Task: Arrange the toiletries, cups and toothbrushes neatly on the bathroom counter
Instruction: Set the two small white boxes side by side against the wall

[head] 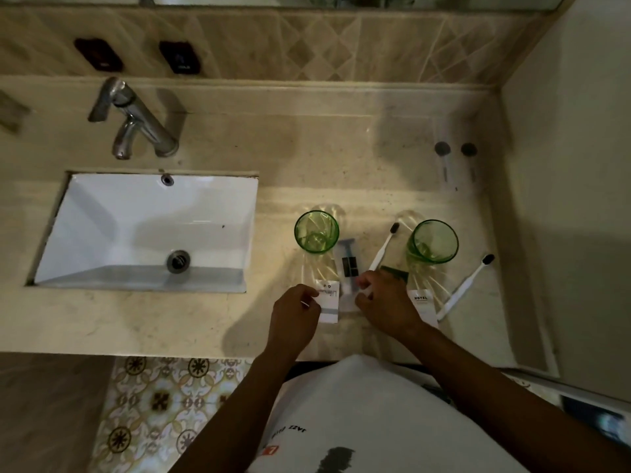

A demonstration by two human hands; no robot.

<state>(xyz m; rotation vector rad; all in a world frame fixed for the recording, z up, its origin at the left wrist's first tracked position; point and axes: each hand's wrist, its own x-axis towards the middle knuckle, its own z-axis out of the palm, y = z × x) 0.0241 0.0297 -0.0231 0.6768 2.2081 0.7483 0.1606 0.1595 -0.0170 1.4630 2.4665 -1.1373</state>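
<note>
My left hand (295, 310) pinches the near-left edge of a flat white soap packet (328, 302) close to the front edge of the worktop (153, 322). My right hand (384, 298) curls its fingers onto a clear-wrapped razor (349, 268) lying beside that packet. Both grips are closed on their things, though I cannot tell how firmly.

The main risk I judge is my right wrist: it lies over the handle end of a white toothbrush (384, 249) and over a white sachet marked HOTEL (423, 307), so any sideways drag could skew both. The right green cup (433, 241) stands just beyond; a nudged toothbrush could tap it. The slick wrapper may also slide on the polished stone rather than lift.

The cups, left green cup (317, 232) included, are translucent ribbed glass or plastic, round and upright. A second toothbrush (466, 288), slim, white and dark-bristled, lies slanted towards the right edge. Two small clear bottles (456, 165) with dark caps stand near the back right corner. The sink (102, 213) is glossy white, rectangular.
</note>
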